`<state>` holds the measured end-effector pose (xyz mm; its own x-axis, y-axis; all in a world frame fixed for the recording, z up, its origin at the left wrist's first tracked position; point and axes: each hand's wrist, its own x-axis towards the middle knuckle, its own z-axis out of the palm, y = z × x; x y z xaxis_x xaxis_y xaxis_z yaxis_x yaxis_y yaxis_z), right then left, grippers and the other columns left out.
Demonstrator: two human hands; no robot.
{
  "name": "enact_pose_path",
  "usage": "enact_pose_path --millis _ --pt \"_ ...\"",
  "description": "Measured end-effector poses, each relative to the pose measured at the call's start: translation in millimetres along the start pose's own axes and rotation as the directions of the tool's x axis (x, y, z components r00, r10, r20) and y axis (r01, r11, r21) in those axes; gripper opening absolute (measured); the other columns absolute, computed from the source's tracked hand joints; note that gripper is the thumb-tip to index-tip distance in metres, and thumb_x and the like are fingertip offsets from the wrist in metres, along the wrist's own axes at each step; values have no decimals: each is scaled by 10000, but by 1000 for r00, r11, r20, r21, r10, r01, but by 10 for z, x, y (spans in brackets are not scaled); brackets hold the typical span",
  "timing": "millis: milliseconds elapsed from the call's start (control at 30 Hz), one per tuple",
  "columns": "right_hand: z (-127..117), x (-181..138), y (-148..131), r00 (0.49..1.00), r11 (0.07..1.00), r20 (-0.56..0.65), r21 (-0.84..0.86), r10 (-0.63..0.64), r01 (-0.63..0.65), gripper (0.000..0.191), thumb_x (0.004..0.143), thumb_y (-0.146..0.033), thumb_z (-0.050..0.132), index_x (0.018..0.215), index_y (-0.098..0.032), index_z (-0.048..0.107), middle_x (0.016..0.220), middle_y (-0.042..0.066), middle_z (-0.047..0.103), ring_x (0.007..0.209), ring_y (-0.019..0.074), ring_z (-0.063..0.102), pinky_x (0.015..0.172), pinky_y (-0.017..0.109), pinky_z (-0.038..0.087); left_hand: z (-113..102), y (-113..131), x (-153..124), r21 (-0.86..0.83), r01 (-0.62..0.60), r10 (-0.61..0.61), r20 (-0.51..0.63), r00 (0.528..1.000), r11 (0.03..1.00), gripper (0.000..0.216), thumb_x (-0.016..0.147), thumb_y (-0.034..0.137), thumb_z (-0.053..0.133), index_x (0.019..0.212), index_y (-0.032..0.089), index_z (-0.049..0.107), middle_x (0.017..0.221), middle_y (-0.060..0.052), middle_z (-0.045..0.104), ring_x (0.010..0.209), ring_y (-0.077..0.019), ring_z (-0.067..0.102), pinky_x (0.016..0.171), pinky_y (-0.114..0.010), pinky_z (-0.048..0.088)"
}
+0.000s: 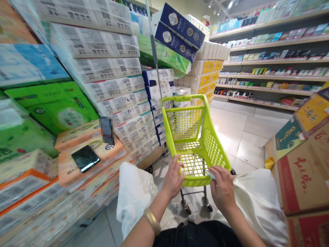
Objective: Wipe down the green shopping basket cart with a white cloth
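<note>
A small lime-green shopping cart point(203, 144) stands on the tiled floor in front of me, its basket bare inside. My left hand point(172, 179) grips the near left rim of the basket, fingers curled over the edge. A gold bangle sits on that wrist. My right hand point(223, 188) presses a white cloth or wipe point(211, 174) against the near right rim, fingers closed on it. White sleeves hang from both my arms.
Tall stacks of tissue and toilet-paper packs point(102, 79) fill the left side. A black phone point(85, 158) lies on an orange pack there. Cardboard boxes point(303, 164) stand at the right. Stocked shelves point(269, 65) line the far wall beyond the tiled aisle.
</note>
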<state>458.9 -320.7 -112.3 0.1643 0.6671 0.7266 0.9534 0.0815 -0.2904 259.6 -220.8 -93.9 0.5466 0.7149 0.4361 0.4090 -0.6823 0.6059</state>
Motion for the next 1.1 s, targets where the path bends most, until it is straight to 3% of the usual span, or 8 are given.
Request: enact_pose_path --millis 167,333,467,633,767,933,1000,1100 --pt "31 48 -99 998 998 1 7 55 -55 347 825 -95 399 1119 -177 563 1102 110 573 1114 264 479 992 482 395 89 28 -12 -6 24 -24 -66 998 1000 224 870 157 377 1049 202 503 1501 -122 338 1423 -247 262 1134 -525 311" --pt "164 89 -554 983 985 153 155 -105 81 420 778 -43 406 1133 -190 577 1084 83 596 1098 229 497 978 421 409 71 23 -10 -1 10 -10 -58 998 1000 247 835 123 389 1045 206 490 1504 -109 326 1419 -239 268 1133 -519 315" --pt "86 54 -302 981 985 164 157 -104 78 389 813 -73 412 1147 -190 572 1101 81 601 1091 222 508 958 409 426 27 15 -9 21 0 1 -31 1000 1000 219 857 150 390 1039 204 500 1494 -115 340 1412 -240 278 1133 -515 312" --pt "-72 15 248 999 998 47 66 -13 10 316 843 -131 424 1112 -202 574 1120 90 587 1122 252 490 996 471 403 41 43 -14 19 13 -13 -34 999 1000 220 861 167 386 1044 201 504 1496 -122 340 1416 -249 270 1138 -521 304" --pt "2 41 25 998 997 14 53 53 -54 337 811 -98 410 1077 -195 592 1074 98 578 1085 256 493 977 489 413 67 52 -19 10 22 -22 -38 999 1000 230 871 172 367 1065 202 488 1503 -119 326 1424 -249 247 1139 -539 298" --pt "152 60 -559 980 981 164 173 -111 82 450 774 -30 402 1159 -190 571 1107 87 588 1107 232 494 992 443 407 55 18 -27 6 -2 2 -43 999 1000 230 864 164 368 1062 201 479 1510 -116 308 1422 -238 249 1136 -531 308" --pt "133 54 -530 977 980 173 172 -125 95 444 791 -42 401 1174 -196 566 1117 84 592 1111 227 499 977 423 417 42 -2 -30 14 -10 11 -37 999 1000 224 866 171 377 1060 200 485 1503 -120 319 1419 -238 254 1137 -524 307" --pt "27 33 -179 989 992 130 112 -71 57 395 811 -73 407 1134 -213 584 1111 76 597 1110 230 508 980 429 415 31 -20 -32 29 -12 13 -29 1000 1000 219 875 188 382 1063 200 494 1496 -119 334 1416 -240 262 1142 -523 300"
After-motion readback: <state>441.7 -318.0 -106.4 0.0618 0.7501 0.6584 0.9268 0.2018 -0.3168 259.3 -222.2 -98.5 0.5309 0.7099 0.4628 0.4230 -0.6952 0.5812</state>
